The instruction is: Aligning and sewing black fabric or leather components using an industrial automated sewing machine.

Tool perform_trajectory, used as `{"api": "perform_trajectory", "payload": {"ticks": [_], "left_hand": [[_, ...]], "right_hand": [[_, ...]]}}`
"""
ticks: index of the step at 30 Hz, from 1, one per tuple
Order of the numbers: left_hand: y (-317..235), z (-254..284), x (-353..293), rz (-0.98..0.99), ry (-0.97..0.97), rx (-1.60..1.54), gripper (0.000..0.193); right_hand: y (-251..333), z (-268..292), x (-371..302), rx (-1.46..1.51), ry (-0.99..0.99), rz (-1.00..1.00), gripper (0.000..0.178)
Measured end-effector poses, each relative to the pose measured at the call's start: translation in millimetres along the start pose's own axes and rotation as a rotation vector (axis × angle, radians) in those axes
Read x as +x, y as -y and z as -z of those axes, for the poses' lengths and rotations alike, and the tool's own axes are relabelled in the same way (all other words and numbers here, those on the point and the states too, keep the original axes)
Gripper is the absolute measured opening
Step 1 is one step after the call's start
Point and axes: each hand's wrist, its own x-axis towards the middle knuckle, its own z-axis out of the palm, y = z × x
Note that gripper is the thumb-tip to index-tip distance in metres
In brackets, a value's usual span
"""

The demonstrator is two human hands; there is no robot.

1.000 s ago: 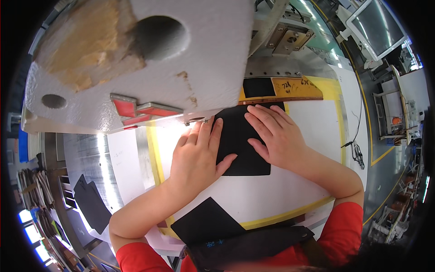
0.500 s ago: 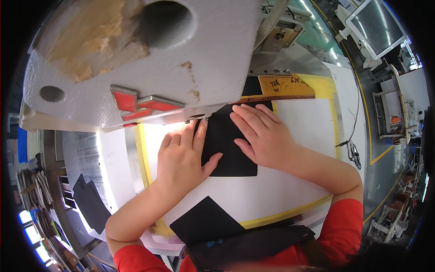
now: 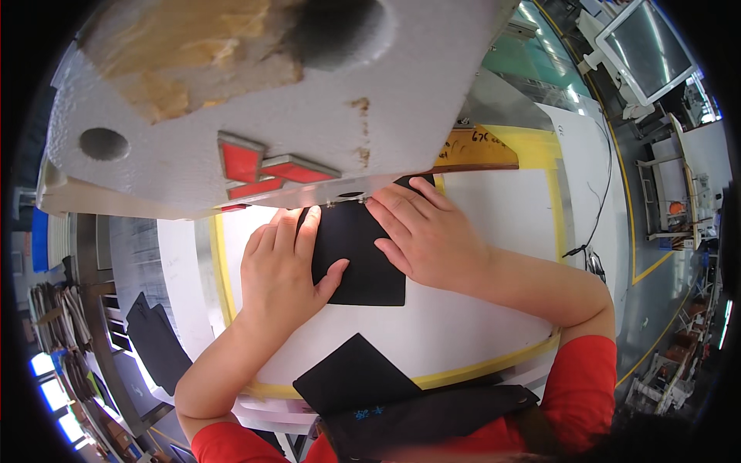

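A white work surface [image 3: 478, 309] spreads beneath both hands, bordered with yellow tape [image 3: 532, 147] that bows with the lens; a black panel [image 3: 359, 262] lies flat on it, under the front edge of a pale grey machine head [image 3: 309, 108], which hides the panel's far part; the left hand [image 3: 282, 266] lies along the panel's left edge, its fingers side by side and its thumb spread out over the black; the right hand [image 3: 432, 239] lies over the right edge, palm down, fingers extended, thumb apart; neither hand pinches anything, and how hard they press I cannot tell.

A second black piece [image 3: 355, 374] sits at the near edge, one corner pointing toward the panel; a yellow block [image 3: 475, 147] with handwriting stands at the far side; the machine head carries a red emblem [image 3: 301, 170], a torn tan patch [image 3: 185, 62] and round holes.

To the left, dark flat pieces [image 3: 158, 343] lie beside a greyish metallic surface [image 3: 139, 262], with bundled sheets [image 3: 50, 309] farther out; to the right, a cord bundle [image 3: 594, 266] rests by the table's edge; beyond it run a grey floor [image 3: 648, 305] with yellow lines, a white-framed monitor [image 3: 644, 50] at the upper corner, and a cluttered shelf unit [image 3: 671, 177].
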Motion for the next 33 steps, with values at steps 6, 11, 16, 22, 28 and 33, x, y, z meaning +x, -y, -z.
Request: {"api": "perform_trajectory", "payload": {"ticks": [6, 11, 16, 22, 28, 33], "left_hand": [[-2, 3, 0, 0.002, -0.042, 0.025, 0.062], [-3, 7, -3, 0.02, -0.044, 0.049, 0.059], [-4, 13, -5, 0.058, -0.035, 0.052, 0.058], [-3, 21, -6, 0.059, -0.043, 0.057, 0.058], [-40, 6, 14, -0.174, 0.027, -0.102, 0.065], [-42, -3, 21, -0.159, 0.001, -0.123, 0.065]], "right_hand": [[-3, 9, -3, -0.048, 0.034, 0.002, 0.046], [-6, 13, -6, 0.002, -0.009, 0.001, 0.047], [-8, 20, -7, 0.013, 0.005, 0.005, 0.047], [-7, 27, -13, 0.014, 0.007, 0.004, 0.047], [-8, 33, -28, 0.035, 0.049, -0.08, 0.049], [-12, 35, -26, 0.022, 0.045, -0.093, 0.049]]}}
